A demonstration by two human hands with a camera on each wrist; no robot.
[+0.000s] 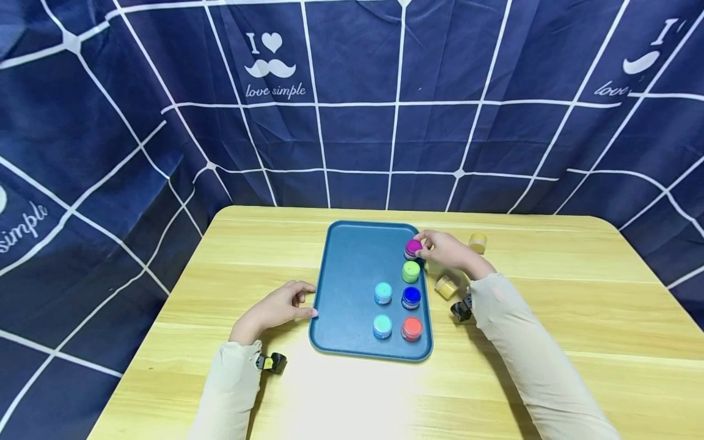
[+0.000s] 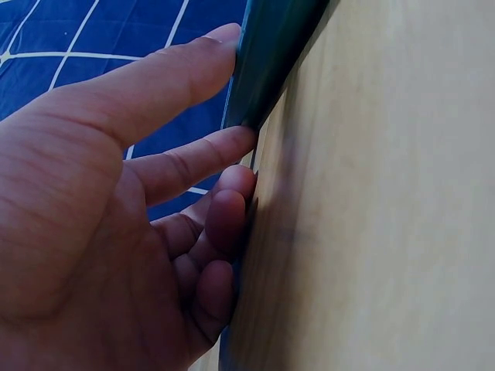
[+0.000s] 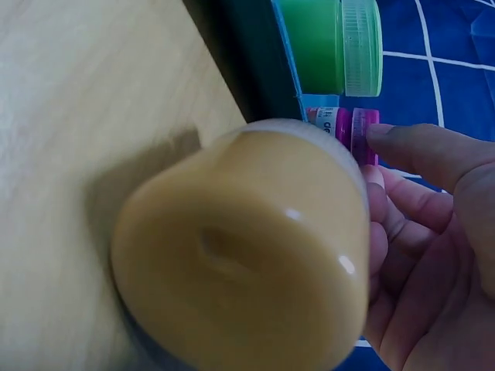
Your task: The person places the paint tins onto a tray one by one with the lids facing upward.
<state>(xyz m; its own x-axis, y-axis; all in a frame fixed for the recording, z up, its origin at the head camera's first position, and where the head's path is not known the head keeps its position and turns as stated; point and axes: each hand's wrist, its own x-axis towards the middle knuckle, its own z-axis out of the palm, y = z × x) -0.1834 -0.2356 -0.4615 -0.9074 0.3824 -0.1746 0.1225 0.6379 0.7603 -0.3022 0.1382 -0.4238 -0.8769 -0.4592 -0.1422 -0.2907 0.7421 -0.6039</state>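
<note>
A dark blue-green tray [image 1: 352,269] lies on the wooden table. At its far right corner my right hand [image 1: 444,249] pinches a small jar with a purple lid [image 1: 412,247] between thumb and fingers; the same purple jar [image 3: 363,135] shows in the right wrist view. Nearer along that side stand a light green jar [image 1: 410,271], a dark blue jar [image 1: 410,297] and a red jar [image 1: 411,329]. Two light blue jars, one far [image 1: 382,293] and one near [image 1: 382,326], form a column beside them. My left hand [image 1: 280,305] touches the tray's left edge with thumb and index fingertips, other fingers bent.
Two yellow jars lie on their sides on the table right of the tray: one [image 1: 446,287] under my right forearm, large in the right wrist view, the other [image 1: 478,242] farther back. A blue curtain with white lines [image 1: 357,134] hangs behind the table.
</note>
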